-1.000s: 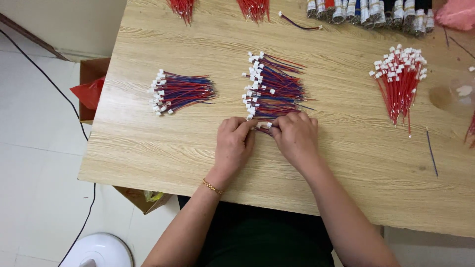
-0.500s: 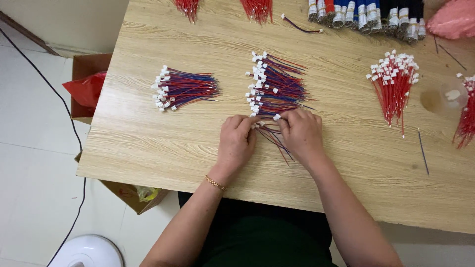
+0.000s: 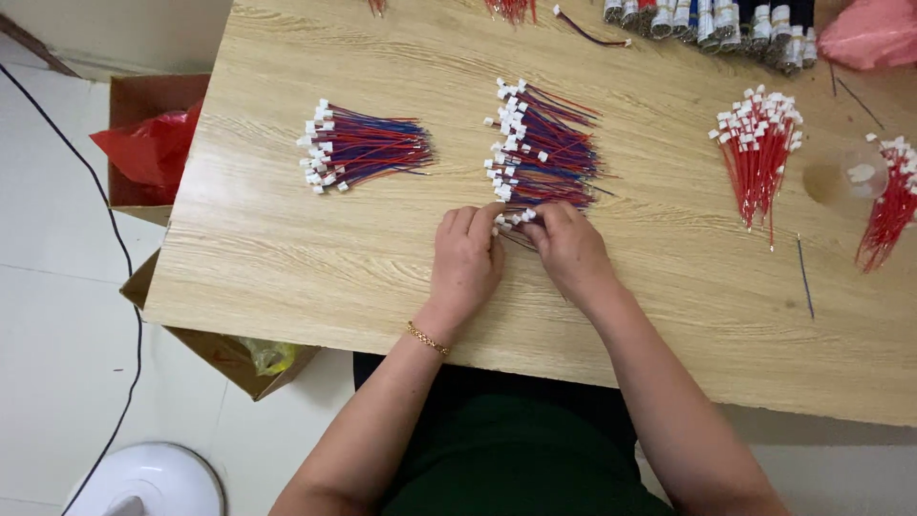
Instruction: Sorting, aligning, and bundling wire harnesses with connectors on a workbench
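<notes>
Wire pile: red and blue wires [image 3: 543,143] with white plugs, at table centre, plugs facing 9 o'clock.
Left hand: left hand [image 3: 466,256] at the pile's 6 o'clock edge, fingers curled, tips pinching small white plugs [image 3: 511,220].
Right hand: right hand [image 3: 571,250] just beside the left, fingers bent onto the same plugs and nearest wires.
Bracelet: gold chain [image 3: 427,338] on the left wrist.
Second bundle: red-blue bundle [image 3: 361,148] at 9 o'clock, well apart.
Red wires: red bunch [image 3: 759,153] at 3 o'clock.
Table: light wood table [image 3: 287,258].
Floor: box [image 3: 143,105] with red bag at 9 o'clock.
</notes>
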